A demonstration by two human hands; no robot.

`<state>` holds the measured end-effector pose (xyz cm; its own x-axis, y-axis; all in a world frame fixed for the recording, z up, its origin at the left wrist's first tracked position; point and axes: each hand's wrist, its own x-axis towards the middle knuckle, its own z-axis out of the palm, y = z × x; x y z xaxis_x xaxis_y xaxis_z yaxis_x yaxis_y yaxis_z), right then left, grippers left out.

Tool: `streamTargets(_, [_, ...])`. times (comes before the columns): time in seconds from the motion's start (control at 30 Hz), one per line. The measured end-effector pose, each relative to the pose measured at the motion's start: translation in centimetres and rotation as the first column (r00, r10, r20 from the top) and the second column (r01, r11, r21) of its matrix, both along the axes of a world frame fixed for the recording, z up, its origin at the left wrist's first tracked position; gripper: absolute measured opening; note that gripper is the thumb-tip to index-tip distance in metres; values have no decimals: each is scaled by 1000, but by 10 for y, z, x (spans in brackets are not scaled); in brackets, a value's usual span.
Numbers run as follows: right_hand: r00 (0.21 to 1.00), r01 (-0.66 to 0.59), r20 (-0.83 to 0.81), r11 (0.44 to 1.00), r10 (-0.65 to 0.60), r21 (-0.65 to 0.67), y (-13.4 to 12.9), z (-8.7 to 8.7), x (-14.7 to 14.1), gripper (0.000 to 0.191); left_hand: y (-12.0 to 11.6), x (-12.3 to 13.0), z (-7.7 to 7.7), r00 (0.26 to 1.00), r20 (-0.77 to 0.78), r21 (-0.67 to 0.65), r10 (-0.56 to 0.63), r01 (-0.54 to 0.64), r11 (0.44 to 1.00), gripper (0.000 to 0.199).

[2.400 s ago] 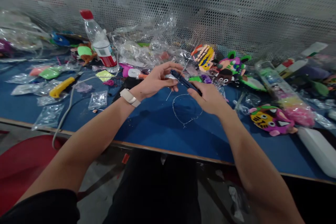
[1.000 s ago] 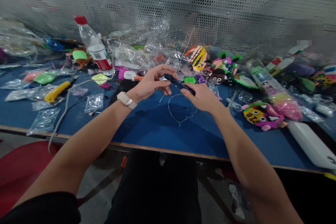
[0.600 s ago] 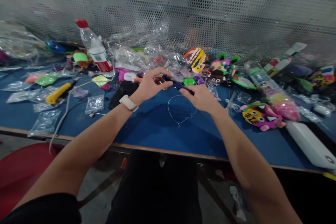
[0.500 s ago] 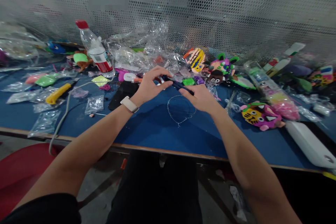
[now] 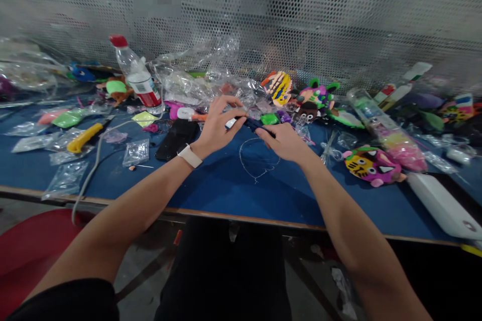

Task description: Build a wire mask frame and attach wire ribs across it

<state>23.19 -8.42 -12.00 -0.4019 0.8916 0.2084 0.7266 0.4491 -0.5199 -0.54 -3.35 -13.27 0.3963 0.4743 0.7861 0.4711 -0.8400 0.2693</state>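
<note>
Slim dark-blue hand tool (image 5: 255,124): rear end wrapped firmly in the right hand (image 5: 285,141), front end at the left hand (image 5: 217,124) (fingertips close together; whether gripping, cannot tell). Nearby, on the blue tabletop (image 5: 211,188): teardrop-shaped silvery wire loop (image 5: 256,177).

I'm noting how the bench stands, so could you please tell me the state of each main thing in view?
Right hand: closed on the dark blue tool.
Left hand: fingers bent at the tool's front end; grip unclear.
Dark blue tool: held; whether open, unclear.
Wire loop: bent round, lying on the table.
Bottle: standing, red cap on.
Yellow-handled tool: lying down.
Black phone: lying flat, screen dark.
White wristband: worn.
</note>
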Motion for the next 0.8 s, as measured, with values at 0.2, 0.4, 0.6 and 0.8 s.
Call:
streamTargets(0.2, [1000,-7,21,999,5,51,-1,2,-1,58,-2,0,-3,1000,8,-2,16,-16,1000,13])
streamTargets(0.4, [1000,-7,-16,999,7,36,-2,3,-2,61,-1,-3,-3,1000,18,40,14,-15,999,12])
streamTargets(0.6, [999,-3,-34,998,6,67,-3,3,-5,60,-2,-6,-4,999,14,33,-42,42,999,11])
streamTargets(0.8, [999,18,-38,997,-15,76,-4,-1,-11,57,-2,-11,-6,999,-10,83,-34,35,996,12])
